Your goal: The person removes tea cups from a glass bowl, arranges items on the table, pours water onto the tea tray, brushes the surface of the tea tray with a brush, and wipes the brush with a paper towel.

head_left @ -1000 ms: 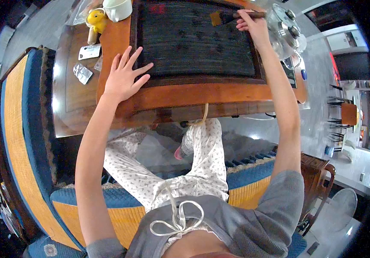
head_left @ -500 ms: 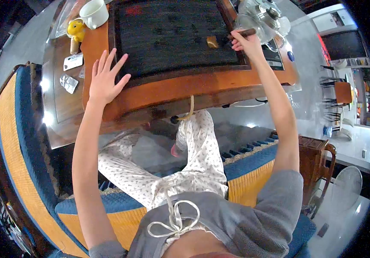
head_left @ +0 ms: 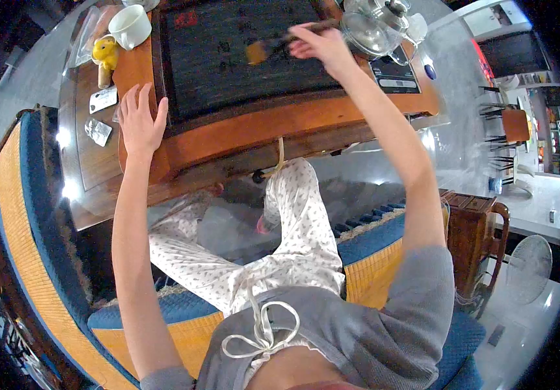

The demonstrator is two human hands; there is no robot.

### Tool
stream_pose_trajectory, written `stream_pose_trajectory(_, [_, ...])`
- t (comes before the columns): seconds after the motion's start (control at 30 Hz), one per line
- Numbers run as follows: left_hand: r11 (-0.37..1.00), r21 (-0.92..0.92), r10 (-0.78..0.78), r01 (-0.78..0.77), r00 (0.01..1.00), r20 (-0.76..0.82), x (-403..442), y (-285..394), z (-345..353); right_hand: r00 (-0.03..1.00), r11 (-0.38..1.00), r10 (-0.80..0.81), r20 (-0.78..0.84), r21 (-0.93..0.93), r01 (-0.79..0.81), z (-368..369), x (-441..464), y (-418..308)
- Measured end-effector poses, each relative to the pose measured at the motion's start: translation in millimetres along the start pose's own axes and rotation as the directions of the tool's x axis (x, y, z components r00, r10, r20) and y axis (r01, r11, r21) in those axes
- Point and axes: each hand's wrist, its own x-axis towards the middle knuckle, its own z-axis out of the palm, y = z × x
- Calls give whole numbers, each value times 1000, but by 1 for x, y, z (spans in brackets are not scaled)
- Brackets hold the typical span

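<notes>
A dark-handled brush (head_left: 255, 53) with tan bristles is held in my right hand (head_left: 324, 51), fingers closed round its handle. Its bristles point left over the black tea tray (head_left: 228, 91), and some motion blurs them; I cannot tell whether they touch the surface. My left hand (head_left: 142, 127) lies flat with fingers spread on the tray's orange-brown wooden rim (head_left: 254, 130), near the left corner, and holds nothing. Right of my right hand stands a glass teapot (head_left: 365, 34).
At the upper left are a white cup (head_left: 130, 27), a yellow figurine (head_left: 105, 52), a white tag (head_left: 103, 100) and a silver packet (head_left: 98, 131). A dark control panel (head_left: 395, 77) is set at the right, with a small blue object (head_left: 430, 71) beyond it.
My right hand has swept the brush leftward across the tray, away from the teapot side. My left hand stays on the rim, its fingers slightly closer together. The whole view has shifted a little.
</notes>
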Motion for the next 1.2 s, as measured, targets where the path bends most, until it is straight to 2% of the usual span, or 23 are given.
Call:
stream_pose_trajectory(0.07, [1000,-26,-2,2,1000,1,0,3,-3,995,999,15,96,50,-20,35,15,-1])
stream_pose_trajectory(0.17, [999,-48,-11,12,1000,22,1,2,-5,975,999,-30,221,27,24,81,40,-6])
stream_pose_trajectory(0.3, [999,-28,-24,25,999,27,0,-1,0,957,998,-57,284,21,53,123,58,1])
stream_pose_trajectory(0.47, [998,-62,-2,3,1000,18,1,-1,0,968,1000,-12,252,-14,16,91,53,16])
stream_pose_trajectory(0.5, [998,-60,-1,2,1000,20,1,-2,1,979,998,-25,200,-56,37,72,51,23])
stream_pose_trajectory(0.63, [998,-58,-13,15,999,39,1,-5,3,994,994,94,-52,-58,-97,-23,6,35])
stream_pose_trajectory(0.77, [998,-66,-9,11,999,33,1,-4,3,935,982,169,-313,-27,-186,-106,-46,50])
stream_pose_trajectory(0.8, [998,-60,-9,10,1000,27,1,-4,3,909,967,206,-362,-67,-246,-119,-56,47])
stream_pose_trajectory(0.83, [998,-54,-9,10,1000,22,1,-4,3,915,980,150,-374,-67,-187,-131,-65,47])
stream_pose_trajectory(0.9, [998,-57,-10,11,1000,25,2,-3,1,910,977,129,-394,-109,-186,-150,-75,42])
stream_pose_trajectory(1.0, [999,-32,-19,20,999,25,1,-3,4,919,960,79,-387,-219,-175,-162,-67,31])
stream_pose_trajectory(1.1, [999,-40,-30,31,999,27,1,-3,1,948,952,-39,-315,-301,-61,-110,-47,-4])
stream_pose_trajectory(1.2, [999,-52,-12,14,1000,21,2,-1,1,995,978,-36,-88,-210,17,-34,-10,-19])
